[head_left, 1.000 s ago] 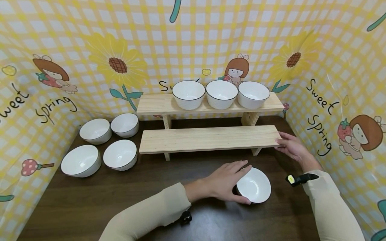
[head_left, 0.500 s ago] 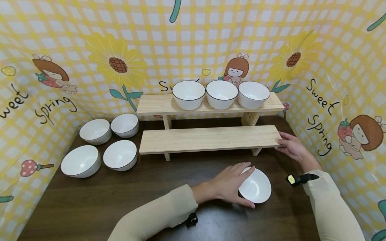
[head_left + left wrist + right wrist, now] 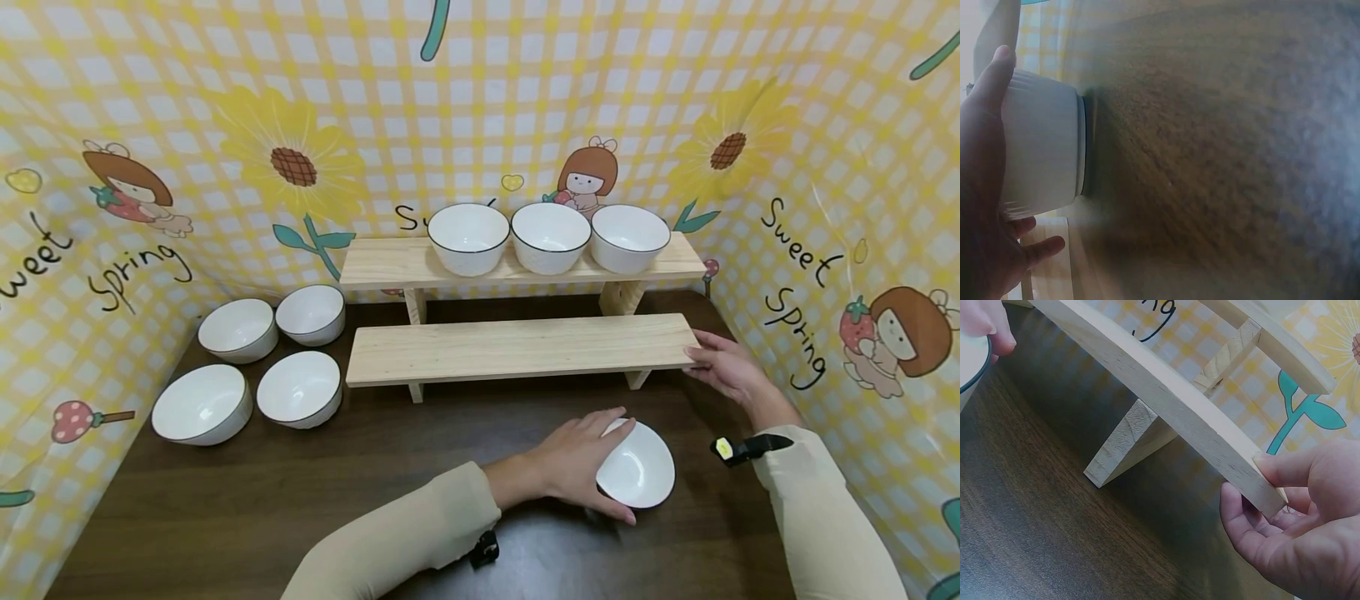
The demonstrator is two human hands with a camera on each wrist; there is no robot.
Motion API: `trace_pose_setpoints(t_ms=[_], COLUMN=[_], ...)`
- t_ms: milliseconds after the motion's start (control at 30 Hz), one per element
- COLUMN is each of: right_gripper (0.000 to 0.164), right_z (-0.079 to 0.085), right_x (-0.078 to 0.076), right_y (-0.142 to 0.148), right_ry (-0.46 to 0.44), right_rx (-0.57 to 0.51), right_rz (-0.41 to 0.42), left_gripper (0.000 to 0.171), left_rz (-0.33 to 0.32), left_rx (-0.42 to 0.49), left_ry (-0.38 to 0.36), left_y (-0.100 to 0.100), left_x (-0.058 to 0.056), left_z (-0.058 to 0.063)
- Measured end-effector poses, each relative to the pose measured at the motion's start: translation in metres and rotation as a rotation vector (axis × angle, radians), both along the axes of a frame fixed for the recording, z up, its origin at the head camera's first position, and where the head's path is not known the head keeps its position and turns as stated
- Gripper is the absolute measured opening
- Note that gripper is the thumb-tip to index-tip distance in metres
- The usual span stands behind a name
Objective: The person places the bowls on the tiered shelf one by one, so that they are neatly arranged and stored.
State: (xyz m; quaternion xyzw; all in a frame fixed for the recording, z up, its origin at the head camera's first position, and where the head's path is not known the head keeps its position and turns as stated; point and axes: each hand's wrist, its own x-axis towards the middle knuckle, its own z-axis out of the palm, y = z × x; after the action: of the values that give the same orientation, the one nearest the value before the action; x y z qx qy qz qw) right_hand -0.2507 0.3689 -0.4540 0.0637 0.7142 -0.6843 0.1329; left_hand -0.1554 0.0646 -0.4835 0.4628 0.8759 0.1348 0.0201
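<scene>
My left hand [image 3: 581, 462] curves round the left side of a white bowl [image 3: 641, 467] with a dark rim, thumb at the front and fingers at the back. From the left wrist view, the ribbed wall of this bowl [image 3: 1044, 144] stands between thumb and fingers, its foot down at the dark table. At the right end of the lower board of a two-tier wooden shelf [image 3: 517, 350], my right hand [image 3: 723, 367] pinches the board. The right wrist view has the thumb [image 3: 1291, 469] on top of that board and curled fingers below it.
On the upper board [image 3: 382, 260] stand three white bowls [image 3: 551, 242] in a row, towards its right. Several more bowls [image 3: 300, 390] are grouped on the table left of the shelf. Yellow checked cloth [image 3: 465, 100] surrounds the table [image 3: 300, 500] at the back and sides.
My left hand has shifted a little to the right, farther round the bowl. The bowl stays in about the same place, and my right hand keeps its grip on the board.
</scene>
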Motion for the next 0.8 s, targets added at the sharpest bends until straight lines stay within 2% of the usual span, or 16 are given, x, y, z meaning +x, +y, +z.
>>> trace_pose_setpoints(t_ms=[433, 800], right_gripper=[0.071, 0.072], right_z=[-0.0003, 0.0021], right_x=[0.0006, 0.0022], right_y=[0.0008, -0.0009], right_ry=[-0.001, -0.003], right_rx=[-0.008, -0.005], right_rz=[-0.002, 0.0], left_gripper=[0.137, 0.128], left_rz=[0.047, 0.049], left_rx=[0.02, 0.048], left_ry=[0.016, 0.045], left_y=[0.0058, 0.0071], left_x=[0.0022, 0.0027], left_z=[-0.0031, -0.0054])
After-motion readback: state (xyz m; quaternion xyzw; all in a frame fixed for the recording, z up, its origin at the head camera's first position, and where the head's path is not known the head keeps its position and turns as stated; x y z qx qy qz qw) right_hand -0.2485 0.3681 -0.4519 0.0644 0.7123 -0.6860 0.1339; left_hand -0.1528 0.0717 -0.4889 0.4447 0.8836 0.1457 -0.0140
